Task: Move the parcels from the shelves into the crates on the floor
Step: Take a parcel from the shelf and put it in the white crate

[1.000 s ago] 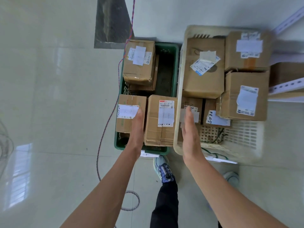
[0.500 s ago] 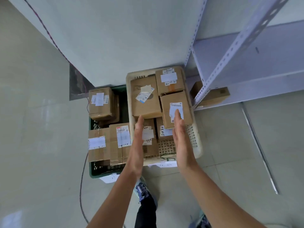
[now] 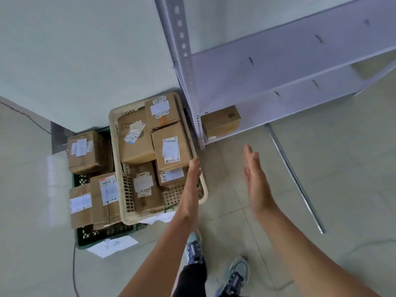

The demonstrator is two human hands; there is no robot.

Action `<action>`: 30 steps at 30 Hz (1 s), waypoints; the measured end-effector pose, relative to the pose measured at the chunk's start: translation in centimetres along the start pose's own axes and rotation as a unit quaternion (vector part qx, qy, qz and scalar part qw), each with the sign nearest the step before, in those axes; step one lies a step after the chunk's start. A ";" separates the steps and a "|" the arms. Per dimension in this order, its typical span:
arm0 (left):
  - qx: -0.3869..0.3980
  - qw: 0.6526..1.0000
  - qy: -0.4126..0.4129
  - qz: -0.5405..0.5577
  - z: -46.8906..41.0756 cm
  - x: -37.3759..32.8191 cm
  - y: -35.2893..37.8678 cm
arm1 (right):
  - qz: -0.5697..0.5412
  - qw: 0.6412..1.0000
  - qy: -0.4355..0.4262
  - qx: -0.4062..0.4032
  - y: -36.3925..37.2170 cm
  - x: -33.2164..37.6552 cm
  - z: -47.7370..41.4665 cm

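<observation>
A cream plastic crate (image 3: 126, 202) on the floor holds several brown cardboard parcels, one with a white label (image 3: 171, 146) on top. To its left a dark green crate (image 3: 85, 234) carries more parcels (image 3: 84, 151). One brown parcel (image 3: 220, 121) lies on the bottom board of the grey metal shelf unit (image 3: 289, 61). My left hand (image 3: 191, 185) is flat and empty over the cream crate's right rim. Just as flat and empty, my right hand (image 3: 255, 181) hovers over bare floor, below and right of the shelf parcel.
A perforated shelf upright (image 3: 190, 78) stands right beside the cream crate. A metal rod (image 3: 295, 179) lies on the tiles to the right. Paper sheets (image 3: 112, 246) lie in front of the crates. A cable (image 3: 74, 271) runs along the floor at left. My feet (image 3: 237, 273) are at the bottom.
My view and both empty hands have swung right, from over the parcels in the crates toward the shelf. The shelf unit and its bottom parcel have come into view.
</observation>
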State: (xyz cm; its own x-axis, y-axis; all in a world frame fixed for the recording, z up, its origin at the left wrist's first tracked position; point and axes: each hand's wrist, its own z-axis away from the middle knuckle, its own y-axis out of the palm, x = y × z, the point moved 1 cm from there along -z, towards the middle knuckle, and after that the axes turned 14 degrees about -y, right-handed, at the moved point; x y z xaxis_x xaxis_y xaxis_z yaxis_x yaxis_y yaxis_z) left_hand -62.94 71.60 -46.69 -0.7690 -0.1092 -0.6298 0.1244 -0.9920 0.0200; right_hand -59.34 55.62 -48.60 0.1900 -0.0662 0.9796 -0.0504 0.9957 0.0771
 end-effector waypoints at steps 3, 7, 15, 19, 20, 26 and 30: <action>0.009 1.000 -0.027 0.005 -3.5 -0.3 2.2 | 0.001 1.000 0.022 -0.022 -3.5 -2.2 -3.1; 0.011 0.999 -0.053 0.000 -9.8 -1.0 3.8 | 0.028 0.997 0.056 -0.036 -7.5 -5.4 -8.4; -0.010 0.997 -0.077 -0.017 -24.4 -2.1 4.9 | 0.078 0.988 0.128 -0.042 -12.8 -14.0 -20.1; -0.038 0.995 -0.095 -0.020 -30.5 -2.5 5.5 | 0.090 0.987 0.135 -0.019 -13.8 -17.5 -25.3; -0.045 0.994 -0.099 -0.019 -32.1 -2.6 5.8 | 0.096 0.986 0.133 -0.005 -13.8 -18.3 -26.7; -0.095 0.992 -0.078 -0.039 -39.5 -3.8 7.5 | 0.105 0.985 0.127 0.057 -13.2 -22.6 -34.9; -0.160 0.984 -0.083 0.001 -44.0 -4.9 7.4 | 0.125 0.980 0.117 0.102 -12.5 -24.4 -39.8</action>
State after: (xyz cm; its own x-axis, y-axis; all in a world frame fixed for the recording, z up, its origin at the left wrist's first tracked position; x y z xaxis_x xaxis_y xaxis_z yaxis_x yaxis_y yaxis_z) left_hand -30.64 67.55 -77.66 -0.8567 -0.1466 -0.4946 0.2969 -0.9242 -0.2404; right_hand -24.34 47.33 -80.86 0.3654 0.2194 0.9046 -0.3156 0.9435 -0.1013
